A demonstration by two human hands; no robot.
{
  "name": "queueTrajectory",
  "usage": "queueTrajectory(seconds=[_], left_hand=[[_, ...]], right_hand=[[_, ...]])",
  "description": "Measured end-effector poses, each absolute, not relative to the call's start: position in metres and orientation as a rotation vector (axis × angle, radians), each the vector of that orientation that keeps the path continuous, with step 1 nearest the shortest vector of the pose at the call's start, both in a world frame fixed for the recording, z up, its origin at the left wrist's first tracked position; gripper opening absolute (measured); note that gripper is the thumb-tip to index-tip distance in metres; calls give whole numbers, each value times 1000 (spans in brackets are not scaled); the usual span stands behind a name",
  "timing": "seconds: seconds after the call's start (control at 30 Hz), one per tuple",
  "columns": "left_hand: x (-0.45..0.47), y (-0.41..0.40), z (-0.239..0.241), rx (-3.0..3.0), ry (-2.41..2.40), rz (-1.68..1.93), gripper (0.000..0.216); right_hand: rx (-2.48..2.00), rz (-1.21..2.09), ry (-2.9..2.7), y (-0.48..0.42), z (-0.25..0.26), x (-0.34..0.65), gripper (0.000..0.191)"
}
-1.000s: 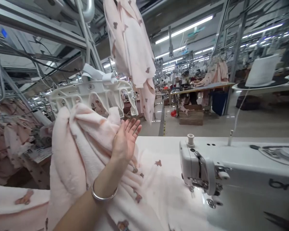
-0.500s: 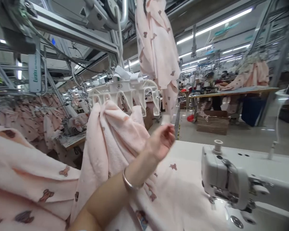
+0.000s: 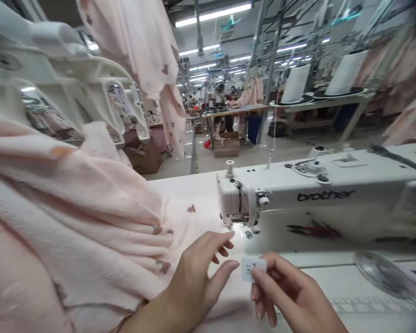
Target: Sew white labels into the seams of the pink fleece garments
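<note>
Between thumb and forefinger, my right hand [image 3: 280, 286] pinches a small white label [image 3: 248, 269] with dark print on it. My left hand [image 3: 204, 266] is just left of the label, its thumb and fingers apart, with nothing between them. Beneath both hands lies pink plush fabric [image 3: 125, 240] with small brown printed figures; it runs up at the left to a white clip hanger [image 3: 72, 88]. Past my fingertips is the needle end of a white Brother sewing machine [image 3: 237, 203], its lamp lit over the fabric.
Dark-red-handled snips [image 3: 314, 230] lie on the machine bed. A clear round dish [image 3: 384, 273] is at the right, near a printed ruler strip [image 3: 364, 305]. White thread cones [image 3: 296, 83] stand behind the machine. Another pink garment [image 3: 149, 51] hangs at upper left.
The view has swung right and down toward the machine. My left hand has come down from beside the hanger to the needle area. My right hand with the label has come into view.
</note>
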State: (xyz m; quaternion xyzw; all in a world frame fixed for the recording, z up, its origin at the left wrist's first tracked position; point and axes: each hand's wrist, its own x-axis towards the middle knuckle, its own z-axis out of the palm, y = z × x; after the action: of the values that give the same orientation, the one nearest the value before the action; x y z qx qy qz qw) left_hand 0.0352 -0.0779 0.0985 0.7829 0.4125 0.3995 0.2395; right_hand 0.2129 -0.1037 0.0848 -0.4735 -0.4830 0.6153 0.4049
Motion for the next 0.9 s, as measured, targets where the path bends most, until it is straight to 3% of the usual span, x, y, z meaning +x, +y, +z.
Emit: queueTrajectory(seconds=[0.1, 0.2, 0.47, 0.9], left_hand=[[39, -76, 101, 1421, 1087, 748, 25], [43, -74, 101, 1156, 1036, 702, 30], [45, -73, 92, 1136, 1086, 700, 30], [47, -72, 87, 1113, 1109, 692, 31]], right_hand=[[-1249, 1416, -1374, -103, 86, 217, 40], [-1253, 1382, -1465, -102, 82, 218, 39], [-1253, 1590, -1286, -96, 82, 223, 35], [-1278, 1622, -1283, -93, 86, 220, 33]])
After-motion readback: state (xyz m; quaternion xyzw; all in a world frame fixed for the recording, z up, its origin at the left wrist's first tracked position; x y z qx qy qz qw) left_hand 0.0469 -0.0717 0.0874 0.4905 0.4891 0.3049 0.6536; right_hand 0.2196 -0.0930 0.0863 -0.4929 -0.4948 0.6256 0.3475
